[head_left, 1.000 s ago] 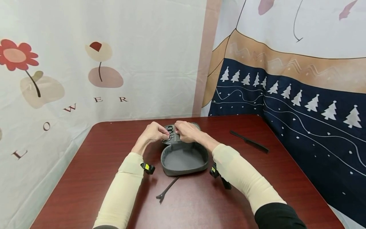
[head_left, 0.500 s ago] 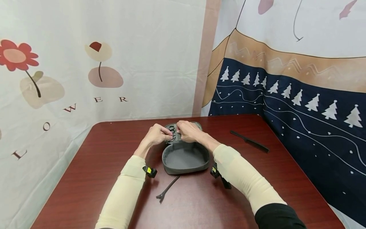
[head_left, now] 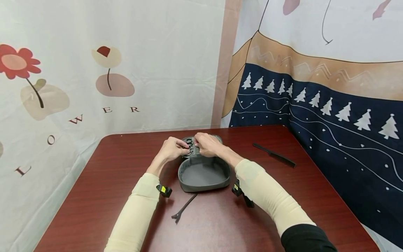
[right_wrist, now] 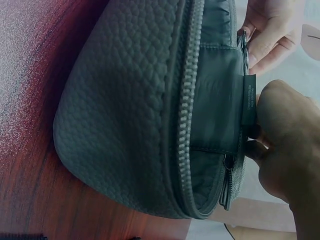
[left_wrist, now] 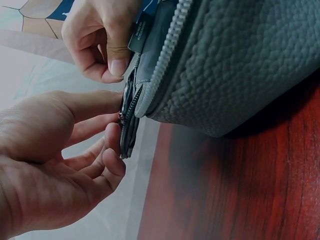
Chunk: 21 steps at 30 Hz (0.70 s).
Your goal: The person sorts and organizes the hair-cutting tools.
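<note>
A grey zip case [head_left: 204, 175] of pebbled material stands unzipped on the table, its lid [head_left: 217, 138] folded back behind the base. Several metal finger rings [head_left: 189, 141], like scissors handles, show along the lid's left side. My left hand [head_left: 171, 148] pinches scissors by such a ring; their blades are hidden. In the left wrist view, the left thumb [left_wrist: 95, 105] and fingers meet at the lid's edge. With curled fingers my right hand [head_left: 207, 144] grips the inner panel of the lid, beside a dark label [right_wrist: 249, 100]. What lies under its fingers is hidden.
A black comb-like strip [head_left: 274, 154] lies at the right of the reddish-brown table [head_left: 126, 175]. In front of the case lies a dark thin tool with a forked end [head_left: 184, 209]. Printed curtains [head_left: 163, 70] hang behind the table and along its right.
Between one second and half a second ago, the case and my left hand shifted slightly right, and the left fingers lowered a little at the rings. Since then, both hands have stayed almost still.
</note>
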Tool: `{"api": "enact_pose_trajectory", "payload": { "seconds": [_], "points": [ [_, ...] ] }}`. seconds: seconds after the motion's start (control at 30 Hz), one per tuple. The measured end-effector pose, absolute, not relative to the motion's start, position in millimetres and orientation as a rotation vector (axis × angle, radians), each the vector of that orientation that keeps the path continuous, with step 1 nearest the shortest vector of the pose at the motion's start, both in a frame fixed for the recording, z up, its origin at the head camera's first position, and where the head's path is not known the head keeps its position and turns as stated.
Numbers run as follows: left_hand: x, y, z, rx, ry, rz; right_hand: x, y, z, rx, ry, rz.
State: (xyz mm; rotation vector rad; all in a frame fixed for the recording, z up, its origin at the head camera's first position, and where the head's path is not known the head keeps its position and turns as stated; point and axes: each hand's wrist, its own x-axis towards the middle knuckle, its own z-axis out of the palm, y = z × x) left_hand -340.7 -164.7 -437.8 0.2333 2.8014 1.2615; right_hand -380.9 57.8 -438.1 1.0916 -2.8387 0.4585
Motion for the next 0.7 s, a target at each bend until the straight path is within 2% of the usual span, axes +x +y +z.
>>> {"api": "enact_pose_trajectory", "payload": {
  "seconds": [0.7],
  "points": [
    [-339.1, -166.9, -438.6, 0.214, 2.81, 1.235, -378.5, 60.5, -439.6, 1.089, -2.828, 0.446]
  ]
}}
